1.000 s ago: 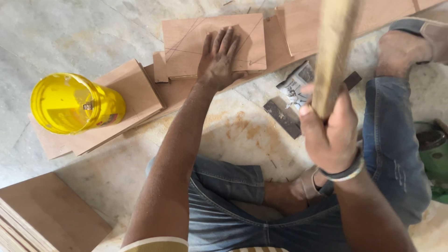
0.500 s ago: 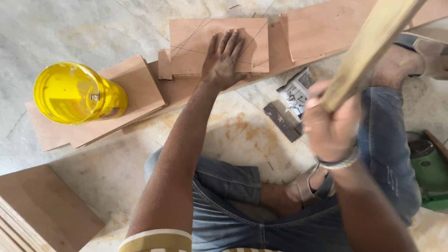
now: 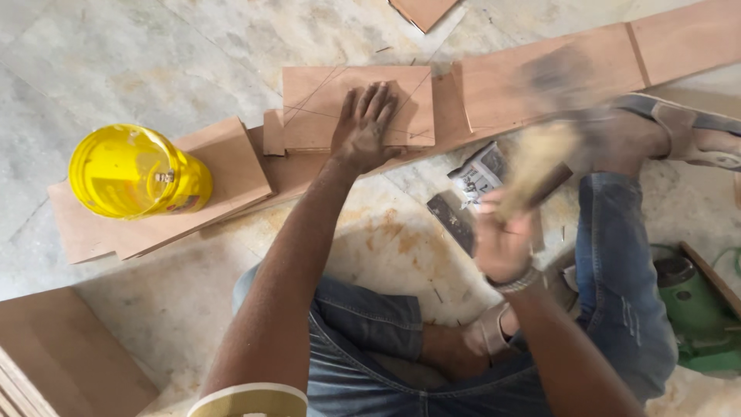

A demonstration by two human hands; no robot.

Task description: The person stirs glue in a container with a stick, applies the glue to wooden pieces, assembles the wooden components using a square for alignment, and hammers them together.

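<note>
Your left hand [image 3: 364, 130] lies flat, fingers spread, pinning the far board [image 3: 312, 96], while your right hand [image 3: 502, 245] grips a blurred wooden handle [image 3: 540, 166].

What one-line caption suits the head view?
Left hand flat on a marked plywood piece; right hand swings a blurred wooden handle.
</note>
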